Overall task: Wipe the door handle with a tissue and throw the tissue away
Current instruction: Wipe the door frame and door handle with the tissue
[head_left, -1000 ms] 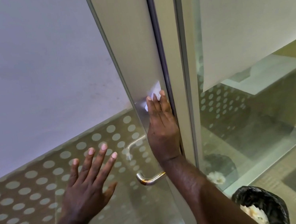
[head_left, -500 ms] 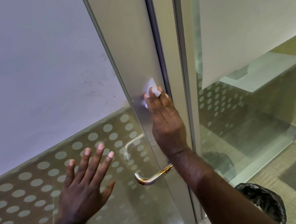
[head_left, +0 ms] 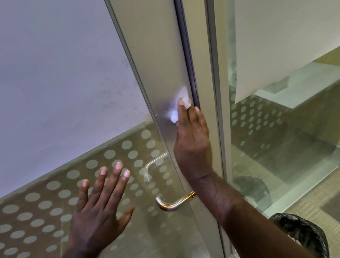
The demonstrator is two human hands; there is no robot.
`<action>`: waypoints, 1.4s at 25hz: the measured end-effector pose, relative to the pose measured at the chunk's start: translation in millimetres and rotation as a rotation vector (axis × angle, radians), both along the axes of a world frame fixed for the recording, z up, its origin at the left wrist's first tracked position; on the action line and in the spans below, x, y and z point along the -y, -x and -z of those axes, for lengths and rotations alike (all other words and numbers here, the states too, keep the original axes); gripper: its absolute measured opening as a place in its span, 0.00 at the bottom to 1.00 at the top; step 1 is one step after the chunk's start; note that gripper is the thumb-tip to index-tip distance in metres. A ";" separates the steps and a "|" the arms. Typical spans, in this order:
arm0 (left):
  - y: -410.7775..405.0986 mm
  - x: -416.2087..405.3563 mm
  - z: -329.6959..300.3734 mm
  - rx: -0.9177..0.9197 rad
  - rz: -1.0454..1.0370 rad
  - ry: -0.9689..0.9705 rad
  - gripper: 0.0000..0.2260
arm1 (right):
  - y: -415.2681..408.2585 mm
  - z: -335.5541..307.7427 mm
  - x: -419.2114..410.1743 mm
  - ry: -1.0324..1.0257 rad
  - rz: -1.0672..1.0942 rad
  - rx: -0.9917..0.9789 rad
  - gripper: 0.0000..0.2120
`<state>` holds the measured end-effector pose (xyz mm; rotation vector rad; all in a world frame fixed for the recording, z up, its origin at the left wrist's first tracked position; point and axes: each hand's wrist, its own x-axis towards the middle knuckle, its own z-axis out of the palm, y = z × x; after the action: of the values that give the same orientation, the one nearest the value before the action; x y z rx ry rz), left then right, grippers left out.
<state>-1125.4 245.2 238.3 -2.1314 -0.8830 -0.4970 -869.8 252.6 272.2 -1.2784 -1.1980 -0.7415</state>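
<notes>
So the right hand (head_left: 192, 141) is reaching up the middle of the frame, forearm coming in from the lower right at a steep angle, wrist pretty much straight. The fingers (head_left: 182, 113) point up and press a small white tissue (head_left: 179, 103) flat against the brushed metal door stile (head_left: 155, 64), right next to the dark seam at the door's edge. The tissue is scrunched under the fingertips, with a bit poking out above them and another bit showing on the left side of the index finger. It's more pinned against the metal than gripped in a fist.

The door handle (head_left: 173, 203), a curved metal lever, sits lower, about center-bottom of the frame, well below the tissue. The right wrist passes in front of its inner end, so you can't see where it joins the door. The tissue isn't touching it.

The left hand (head_left: 101, 212) is at lower left of center, palm facing the glass door panel (head_left: 29, 105) with all five fingers spread wide and nothing in it. Can't tell whether it's actually touching the glass or just hovering close. It's over the strip of frosted dots (head_left: 34, 215) that runs across the bottom part of the glass.

Down in the lower right corner there's a bin with a black bag liner (head_left: 302, 235), on carpet, partly hidden behind the right forearm.
</notes>
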 end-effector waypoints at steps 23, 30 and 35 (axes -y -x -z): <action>-2.0 11.4 -8.4 0.018 -0.032 0.166 0.36 | -1.2 1.9 27.2 0.061 -0.115 0.019 0.19; -5.0 15.3 -13.7 0.015 -0.049 0.197 0.36 | 9.4 4.8 26.2 0.194 -0.094 -0.038 0.20; -6.7 14.7 -11.9 0.018 -0.046 0.168 0.45 | -0.7 -13.0 24.5 0.185 -0.155 -0.080 0.29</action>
<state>-1118.6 230.5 250.2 -2.2555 -1.0127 -0.4322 -869.1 228.1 285.2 -1.3359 -1.3061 -0.4714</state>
